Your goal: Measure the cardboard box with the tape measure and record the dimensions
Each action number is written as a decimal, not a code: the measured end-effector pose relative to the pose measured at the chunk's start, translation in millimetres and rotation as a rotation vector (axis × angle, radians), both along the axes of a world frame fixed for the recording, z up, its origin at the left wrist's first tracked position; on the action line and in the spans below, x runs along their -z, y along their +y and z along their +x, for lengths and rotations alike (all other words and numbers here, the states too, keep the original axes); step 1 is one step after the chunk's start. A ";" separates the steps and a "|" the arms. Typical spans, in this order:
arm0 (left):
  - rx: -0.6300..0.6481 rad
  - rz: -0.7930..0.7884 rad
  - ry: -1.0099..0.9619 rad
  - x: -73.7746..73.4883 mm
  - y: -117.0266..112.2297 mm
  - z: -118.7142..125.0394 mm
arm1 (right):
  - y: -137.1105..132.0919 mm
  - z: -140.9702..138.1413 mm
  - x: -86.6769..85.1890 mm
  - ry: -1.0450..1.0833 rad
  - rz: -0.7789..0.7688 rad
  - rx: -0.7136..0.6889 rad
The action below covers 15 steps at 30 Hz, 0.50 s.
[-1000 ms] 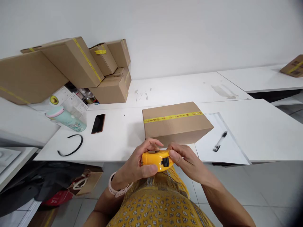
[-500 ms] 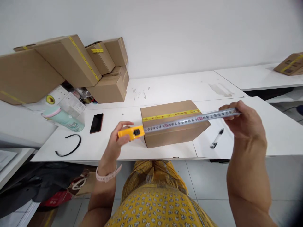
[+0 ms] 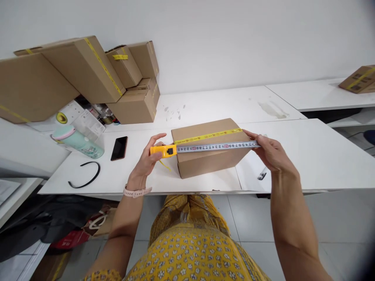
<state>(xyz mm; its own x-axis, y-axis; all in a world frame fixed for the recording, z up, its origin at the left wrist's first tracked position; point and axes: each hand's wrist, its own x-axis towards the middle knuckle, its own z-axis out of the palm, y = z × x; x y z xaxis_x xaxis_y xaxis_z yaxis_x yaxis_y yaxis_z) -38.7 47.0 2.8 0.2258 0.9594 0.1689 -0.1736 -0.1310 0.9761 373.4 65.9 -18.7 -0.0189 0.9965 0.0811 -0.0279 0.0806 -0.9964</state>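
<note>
A tape measure (image 3: 163,151) with a yellow case sits in my left hand (image 3: 146,160), gripped beside the left end of a brown cardboard box (image 3: 208,166). Its metal blade stretches across the top of the box, roughly along a strip of yellow printed tape (image 3: 208,136). At the box's right end, my right hand (image 3: 268,152) pinches the free end of the blade. A pen (image 3: 262,174) lies on the table by my right wrist, partly covered by the hand.
Stacked cardboard boxes (image 3: 129,107) stand at the back left. In front of them are a mint-green bottle (image 3: 79,142), a phone (image 3: 119,148) and a black curved band (image 3: 93,177). Another taped box (image 3: 359,80) rests on the far right table. The white table's front edge runs before me.
My right hand has moved left and slightly down in height to the box's right end, and the extended blade is shorter. My left hand with the case has shifted slightly up in view.
</note>
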 end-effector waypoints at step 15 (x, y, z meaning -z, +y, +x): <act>0.043 0.170 0.498 24.4 -128.8 -27.3 | -128.9 -28.9 64.7 -0.092 -0.002 -0.177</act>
